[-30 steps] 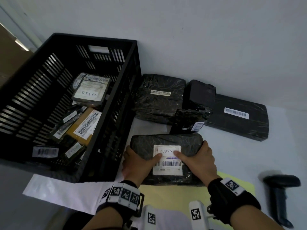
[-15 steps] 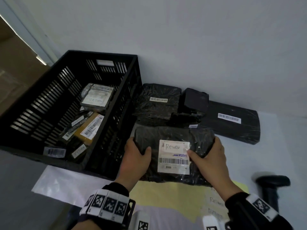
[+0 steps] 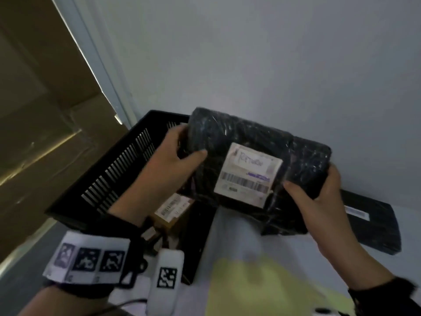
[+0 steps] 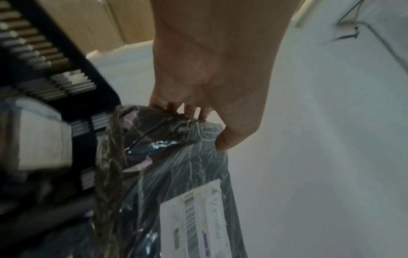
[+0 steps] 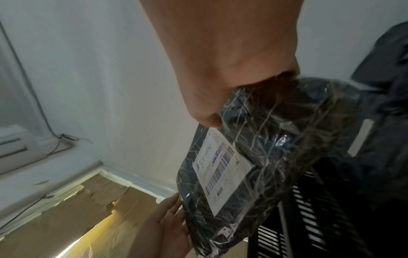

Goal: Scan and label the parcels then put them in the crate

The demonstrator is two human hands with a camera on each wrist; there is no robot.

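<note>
A black plastic-wrapped parcel point(image 3: 257, 156) with a white barcode label point(image 3: 248, 174) hangs in the air above the right wall of the black slatted crate point(image 3: 109, 179). My left hand point(image 3: 180, 160) grips its left end, thumb on top, as the left wrist view shows point(image 4: 205, 122). My right hand point(image 3: 319, 197) grips its right end, thumb near the label, and the parcel point(image 5: 253, 157) shows in the right wrist view too. Inside the crate lies a brown labelled parcel point(image 3: 170, 208); the rest of its contents are hidden by my arm.
A long black parcel point(image 3: 376, 222) with a barcode lies on the white table at the right, against the wall. A yellow sheet point(image 3: 262, 286) lies near the front edge. Cardboard covers the floor left of the crate point(image 3: 45, 133).
Both hands went from pressing the label flat to gripping the parcel's ends, then lifted it off the table, up and left over the crate's wall.
</note>
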